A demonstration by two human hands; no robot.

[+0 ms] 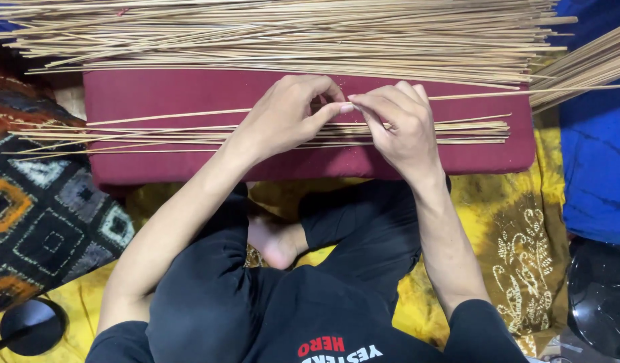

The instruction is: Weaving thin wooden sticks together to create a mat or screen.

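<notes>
Left hand [283, 117] and right hand [401, 124] meeting over a maroon cushion [189, 94], fingers [337, 109] apparently pinching one thin bamboo stick [491, 94]. Likely risks: snapping under pressure, or slipping into the small stick row [155, 134] beneath.

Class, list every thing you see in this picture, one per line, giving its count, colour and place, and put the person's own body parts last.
loose stick pile: many, pale tan, along the top edge
small stick bundle: a few dozen, pale tan, lying across the cushion
cushion: one, maroon, in front of the person
yellow cloth: one, yellow patterned, under the person
patterned mat: one, black, orange and grey, at left
blue cloth: one, blue, at right
round black object: one, bottom left
left hand: pinching sticks over the cushion
right hand: pinching sticks beside the left hand
legs: crossed, in black trousers
</notes>
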